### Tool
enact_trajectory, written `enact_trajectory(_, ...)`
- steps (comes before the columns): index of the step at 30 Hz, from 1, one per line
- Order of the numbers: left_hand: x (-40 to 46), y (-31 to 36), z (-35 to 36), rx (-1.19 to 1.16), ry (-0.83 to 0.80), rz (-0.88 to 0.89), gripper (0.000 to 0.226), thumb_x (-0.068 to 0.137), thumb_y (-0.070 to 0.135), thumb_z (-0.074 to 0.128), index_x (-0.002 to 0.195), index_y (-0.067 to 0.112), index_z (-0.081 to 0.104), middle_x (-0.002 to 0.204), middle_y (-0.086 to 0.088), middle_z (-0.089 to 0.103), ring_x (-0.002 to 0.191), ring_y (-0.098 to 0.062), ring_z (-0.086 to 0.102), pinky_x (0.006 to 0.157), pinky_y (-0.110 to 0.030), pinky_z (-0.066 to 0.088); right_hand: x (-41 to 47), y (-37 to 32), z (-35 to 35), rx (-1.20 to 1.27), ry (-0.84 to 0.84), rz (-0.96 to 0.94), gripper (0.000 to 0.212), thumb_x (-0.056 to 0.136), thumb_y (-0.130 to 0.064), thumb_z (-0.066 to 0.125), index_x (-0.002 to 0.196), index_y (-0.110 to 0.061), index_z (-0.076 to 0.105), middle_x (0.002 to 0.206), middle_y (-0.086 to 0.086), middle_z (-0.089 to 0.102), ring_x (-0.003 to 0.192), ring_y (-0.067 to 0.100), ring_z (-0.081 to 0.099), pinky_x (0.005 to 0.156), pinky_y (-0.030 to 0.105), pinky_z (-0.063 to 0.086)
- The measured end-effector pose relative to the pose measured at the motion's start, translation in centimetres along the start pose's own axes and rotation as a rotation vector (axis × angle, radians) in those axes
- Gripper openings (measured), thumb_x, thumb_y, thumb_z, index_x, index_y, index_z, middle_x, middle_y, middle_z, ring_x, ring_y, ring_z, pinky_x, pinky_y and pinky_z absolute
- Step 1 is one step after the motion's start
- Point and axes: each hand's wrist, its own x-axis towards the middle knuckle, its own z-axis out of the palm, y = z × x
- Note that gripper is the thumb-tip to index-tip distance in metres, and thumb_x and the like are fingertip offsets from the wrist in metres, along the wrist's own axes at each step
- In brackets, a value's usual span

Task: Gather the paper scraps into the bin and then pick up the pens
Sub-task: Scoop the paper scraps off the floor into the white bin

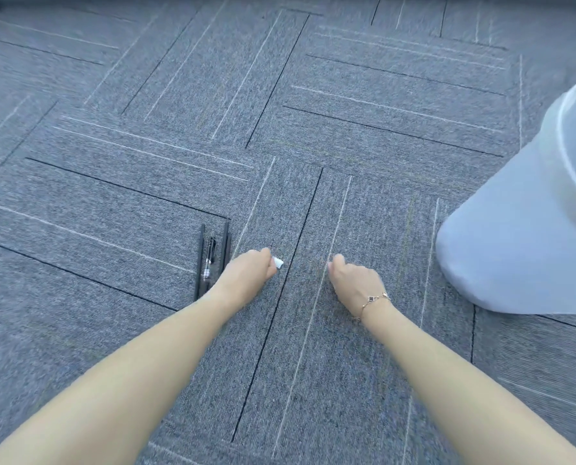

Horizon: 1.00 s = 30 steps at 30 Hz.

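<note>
Left hand: my left hand (251,273) has its fingers curled round a small white paper scrap (277,262), held just above the grey carpet (380,162).
Right hand: my right hand (353,281) is curled with its fingertips at the carpet; I cannot tell whether it holds anything.
Bin: the pale translucent plastic bin (521,229) stands well to the right, nearer the right hand.
Pens: the black pens (211,260) lie just left of the left hand, long axes pointing away from me.
</note>
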Motion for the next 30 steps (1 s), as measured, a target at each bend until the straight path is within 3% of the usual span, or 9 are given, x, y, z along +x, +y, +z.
enact_trajectory(2, 0.2, 0.9, -0.1, 0.064, -0.015, -0.005, 0.01, 0.091, -0.001, 0.045, 0.098, 0.003, 0.05, 0.082, -0.007, 0.059, 0.067, -0.021, 0.057, 0.057, -0.03, 0.052, -1.0, 1.6, -0.1, 0.005, -0.003, 0.05, 0.023, 0.102, -0.026, 0.018, 0.085, -0.012, 0.027, 0.055, -0.003, 0.045, 0.055, 0.025, 0.054, 0.051, 0.031, 0.041)
enact_trajectory(5, 0.7, 2.0, 0.2, 0.15, -0.038, -0.024, 0.031, 0.088, -0.01, 0.044, 0.117, 0.0, 0.048, 0.095, -0.009, 0.057, 0.071, -0.019, 0.052, 0.063, -0.024, 0.05, -2.8, 4.3, -0.2, -0.01, 0.029, 0.139, 0.022, 0.102, -0.025, 0.019, 0.087, -0.012, 0.029, 0.067, 0.004, 0.062, 0.065, 0.029, 0.065, 0.052, 0.032, 0.042)
enact_trajectory(8, 0.8, 2.6, 0.6, 0.271, -0.059, 0.001, 0.033, 0.092, -0.005, 0.038, 0.123, 0.002, 0.046, 0.088, -0.006, 0.051, 0.06, -0.014, 0.045, 0.048, -0.017, 0.038, -4.6, 6.3, -0.1, -0.015, 0.034, 0.193, 0.025, 0.102, -0.025, 0.02, 0.093, -0.01, 0.037, 0.076, 0.008, 0.068, 0.069, 0.031, 0.067, 0.052, 0.032, 0.039)
enact_trajectory(12, 0.5, 3.0, 0.8, 0.336, 0.026, -0.019, 0.037, 0.099, 0.035, 0.033, 0.106, 0.002, 0.048, 0.086, -0.008, 0.063, 0.072, -0.025, 0.064, 0.05, -0.027, 0.045, -6.1, 7.3, 0.8, -0.092, 0.081, 0.205, 0.024, 0.093, -0.022, 0.053, 0.074, -0.012, 0.041, 0.042, 0.003, 0.052, 0.034, 0.026, 0.056, 0.037, 0.023, 0.03)
enact_trajectory(15, 0.2, 3.4, 0.6, 0.423, 0.009, -0.029, 0.027, 0.1, 0.023, 0.034, 0.113, 0.002, 0.045, 0.102, -0.01, 0.063, 0.085, -0.025, 0.066, 0.064, -0.031, 0.053, -6.5, 7.3, 1.2, -0.091, 0.112, 0.227, 0.026, 0.087, -0.02, 0.062, 0.068, -0.009, 0.048, 0.033, 0.002, 0.049, 0.025, 0.024, 0.05, 0.033, 0.019, 0.026)
enact_trajectory(17, -0.1, 3.7, 0.6, 0.432, 0.01, -0.009, 0.031, 0.094, -0.003, 0.04, 0.125, 0.001, 0.042, 0.101, -0.006, 0.051, 0.091, -0.02, 0.064, 0.07, -0.025, 0.053, -6.4, 7.1, 1.1, -0.124, 0.126, 0.206, 0.024, 0.089, -0.022, 0.058, 0.07, -0.01, 0.048, 0.035, 0.0, 0.046, 0.026, 0.022, 0.048, 0.033, 0.016, 0.022)
enact_trajectory(20, 0.1, 3.3, 0.7, 0.502, -0.009, 0.037, 0.035, 0.086, -0.013, 0.048, 0.119, 0.0, 0.049, 0.098, -0.006, 0.051, 0.094, -0.019, 0.064, 0.075, -0.025, 0.055, -6.3, 6.6, 0.8, -0.111, 0.102, 0.217, 0.024, 0.091, -0.024, 0.056, 0.074, -0.01, 0.048, 0.034, -0.002, 0.041, 0.026, 0.02, 0.044, 0.034, 0.015, 0.02)
enact_trajectory(26, 0.4, 2.9, 0.8, 0.382, -0.008, 0.024, 0.037, 0.086, -0.014, 0.046, 0.121, -0.003, 0.047, 0.105, -0.01, 0.056, 0.093, -0.024, 0.064, 0.072, -0.025, 0.053, -6.4, 6.3, 1.8, -0.132, 0.027, 0.162, 0.037, 0.1, -0.041, 0.018, 0.1, -0.011, 0.04, 0.05, -0.007, 0.031, 0.048, 0.021, 0.046, 0.041, 0.024, 0.03)
enact_trajectory(30, 0.7, 2.8, 1.1, 0.24, 0.011, 0.004, 0.016, 0.096, 0.004, 0.038, 0.105, -0.003, 0.049, 0.073, -0.002, 0.05, 0.085, -0.03, 0.064, 0.072, -0.035, 0.055, -6.8, 6.2, 1.8, -0.135, 0.012, 0.133, 0.038, 0.099, -0.043, 0.02, 0.102, -0.011, 0.041, 0.051, -0.007, 0.033, 0.038, 0.013, 0.034, 0.037, 0.022, 0.02)
